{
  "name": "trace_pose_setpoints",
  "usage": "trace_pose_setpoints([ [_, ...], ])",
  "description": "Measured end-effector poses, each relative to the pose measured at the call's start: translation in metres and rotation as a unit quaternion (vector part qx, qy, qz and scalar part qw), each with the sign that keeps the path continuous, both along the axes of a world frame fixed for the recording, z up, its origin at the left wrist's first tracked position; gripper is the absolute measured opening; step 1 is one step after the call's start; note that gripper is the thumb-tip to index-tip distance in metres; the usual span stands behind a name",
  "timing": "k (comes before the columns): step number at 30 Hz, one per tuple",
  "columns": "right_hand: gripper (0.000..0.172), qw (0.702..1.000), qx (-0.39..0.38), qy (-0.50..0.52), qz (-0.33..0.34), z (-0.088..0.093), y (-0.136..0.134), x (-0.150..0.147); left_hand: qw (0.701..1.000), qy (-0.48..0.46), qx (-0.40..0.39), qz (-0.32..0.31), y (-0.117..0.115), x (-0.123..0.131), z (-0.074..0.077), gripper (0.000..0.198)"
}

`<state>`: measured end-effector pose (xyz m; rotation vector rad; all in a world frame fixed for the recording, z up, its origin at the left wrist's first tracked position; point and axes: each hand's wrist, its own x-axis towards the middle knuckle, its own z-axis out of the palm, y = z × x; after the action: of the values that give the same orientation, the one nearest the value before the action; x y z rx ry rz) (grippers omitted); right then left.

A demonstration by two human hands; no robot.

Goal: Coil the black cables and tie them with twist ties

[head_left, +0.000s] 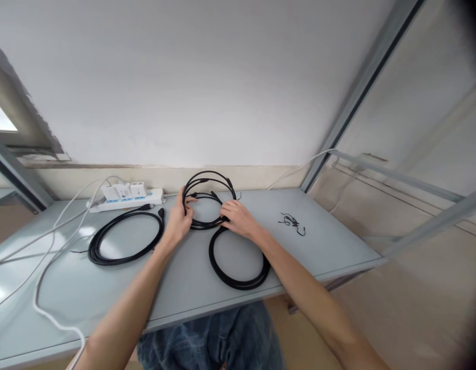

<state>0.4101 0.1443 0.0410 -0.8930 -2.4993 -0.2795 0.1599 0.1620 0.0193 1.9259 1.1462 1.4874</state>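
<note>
A coiled black cable [210,173] is held tilted up between my two hands above the back middle of the table. My left hand [179,218] is closed round the coil's left side, with the thumb in front. On the right side, my right hand [238,217] grips the coil with bent fingers. Another black coil shows behind and below it, partly hidden. Just in front of my right hand lies a black cable coil [238,283] flat on the table. A further black cable coil [126,216] with plug ends rests to the left of my left hand.
A white power strip [126,204] with plugged-in adapters stands at the back left. White cords [49,267] run across the table's left side. Several short black twist ties [292,222] lie to the right. Grey metal posts [338,123] and a wall bound the table [322,252].
</note>
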Motion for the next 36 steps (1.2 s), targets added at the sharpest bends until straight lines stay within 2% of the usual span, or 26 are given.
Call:
trace_pose_setpoints([
  [2, 0.012, 0.999, 0.018, -0.027, -0.003, 0.001, -0.004, -0.001, 1.0, -0.002, 0.011, 0.022, -0.001, 0.002, 0.001, 0.082],
  [5, 0.013, 0.998, 0.03, -0.049, -0.018, -0.004, -0.008, -0.005, 0.999, 0.007, 0.019, 0.039, 0.002, 0.006, -0.006, 0.076],
  [8, 0.014, 0.999, 0.007, -0.029, -0.036, -0.012, -0.008, -0.01, 0.995, 0.071, 0.007, 0.07, 0.002, 0.009, -0.013, 0.073],
  [11, 0.015, 0.999, -0.016, -0.007, -0.046, -0.017, -0.005, -0.013, 0.979, 0.164, 0.044, 0.109, -0.007, 0.012, -0.008, 0.062],
  [12, 0.016, 0.999, -0.022, 0.005, -0.05, -0.018, -0.004, -0.014, 0.973, 0.193, 0.07, 0.103, -0.011, 0.013, -0.004, 0.055],
  [14, 0.015, 0.997, -0.034, 0.046, -0.047, -0.018, -0.003, -0.014, 0.962, 0.242, 0.114, 0.046, -0.019, 0.016, 0.003, 0.047],
  [17, 0.014, 0.989, -0.071, 0.13, -0.018, -0.017, -0.004, -0.012, 0.953, 0.273, 0.128, -0.042, -0.026, 0.023, 0.005, 0.059],
  [20, 0.03, 0.977, -0.108, 0.184, 0.022, -0.013, -0.005, -0.01, 0.951, 0.285, 0.117, -0.033, -0.025, 0.027, 0.0, 0.064],
  [22, 0.041, 0.971, -0.104, 0.211, 0.032, -0.008, -0.005, -0.007, 0.946, 0.301, 0.117, -0.021, -0.022, 0.026, -0.003, 0.051],
  [24, 0.047, 0.962, -0.069, 0.265, -0.003, -0.001, -0.004, -0.002, 0.944, 0.307, 0.118, -0.01, -0.018, 0.023, -0.005, 0.036],
  [27, 0.037, 0.923, -0.03, 0.357, -0.141, 0.007, -0.002, 0.009, 0.948, 0.293, 0.122, 0.013, -0.015, 0.018, -0.006, 0.026],
  [29, 0.046, 0.901, -0.074, 0.362, -0.229, 0.009, 0.0, 0.016, 0.95, 0.284, 0.125, 0.027, -0.015, 0.018, -0.006, 0.022],
  [31, 0.059, 0.888, -0.151, 0.331, -0.282, 0.01, 0.0, 0.02, 0.95, 0.28, 0.13, 0.037, -0.016, 0.019, -0.007, 0.019],
  [34, 0.066, 0.87, -0.239, 0.296, -0.315, 0.01, 0.0, 0.021, 0.952, 0.264, 0.142, 0.056, -0.019, 0.023, -0.007, 0.018],
  [36, 0.064, 0.863, -0.292, 0.288, -0.294, 0.009, 0.001, 0.021, 0.953, 0.259, 0.143, 0.063, -0.022, 0.024, -0.005, 0.019],
])
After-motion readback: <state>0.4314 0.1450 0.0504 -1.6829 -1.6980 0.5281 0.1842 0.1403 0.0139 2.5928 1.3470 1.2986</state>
